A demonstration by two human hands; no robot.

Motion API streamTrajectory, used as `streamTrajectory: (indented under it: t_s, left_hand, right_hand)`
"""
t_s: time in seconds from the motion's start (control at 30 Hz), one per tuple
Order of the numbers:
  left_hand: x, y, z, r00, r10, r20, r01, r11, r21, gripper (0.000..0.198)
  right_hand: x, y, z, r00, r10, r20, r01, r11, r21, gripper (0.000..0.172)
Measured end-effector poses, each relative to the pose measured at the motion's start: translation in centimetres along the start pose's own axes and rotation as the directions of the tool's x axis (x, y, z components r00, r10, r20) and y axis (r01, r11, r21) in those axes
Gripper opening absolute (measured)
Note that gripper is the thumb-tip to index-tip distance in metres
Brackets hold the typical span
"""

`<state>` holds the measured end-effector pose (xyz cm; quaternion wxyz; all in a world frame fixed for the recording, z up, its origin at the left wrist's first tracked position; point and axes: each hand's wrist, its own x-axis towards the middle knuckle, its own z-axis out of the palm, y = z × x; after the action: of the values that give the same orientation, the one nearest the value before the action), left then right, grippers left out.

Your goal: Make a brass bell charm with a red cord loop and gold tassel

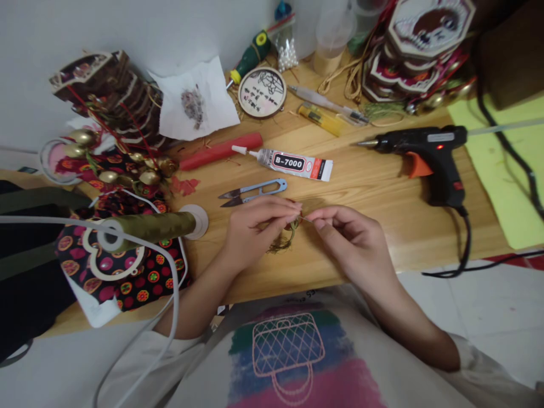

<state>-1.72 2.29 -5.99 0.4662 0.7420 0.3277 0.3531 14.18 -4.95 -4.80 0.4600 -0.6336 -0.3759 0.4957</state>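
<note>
Near the table's front edge, my left hand (263,229) pinches a thin cord (305,219) between thumb and fingers. The cord spans the small gap to my right hand (351,235), whose thumb and forefinger are closed on its other end. A bundle of olive-green threads (283,243) hangs beneath my left fingertips, over the wood. Something small and red shows behind those fingertips, mostly hidden. Blue-handled thread snips (259,190) lie just beyond my left hand, and a B-7000 glue tube (293,164) lies behind them.
A black glue gun (429,144) with a lit red light lies right, its cable trailing down. A green thread spool (157,229) rests left on patterned fabric (148,283). Behind are a red stick (221,151), yellow lighter (321,118), round plaque (262,92) and stacked wooden ornaments (408,73).
</note>
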Motion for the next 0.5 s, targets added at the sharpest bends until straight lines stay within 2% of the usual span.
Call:
streamTrajectory:
  t_s: [0.23,0.5]
  left_hand:
    - [-0.01,-0.06,0.08,0.983,-0.185,0.012,0.184,0.965,-0.187,0.009]
    - [0.12,0.43,-0.06,0.921,-0.378,0.097,0.385,0.84,-0.383,0.005]
  right_hand:
    - [0.0,0.11,-0.29,0.999,-0.001,0.041,0.003,0.999,-0.045,0.011]
    - [0.33,-0.31,-0.5,0.995,0.037,0.098,-0.034,0.999,-0.032,0.012]
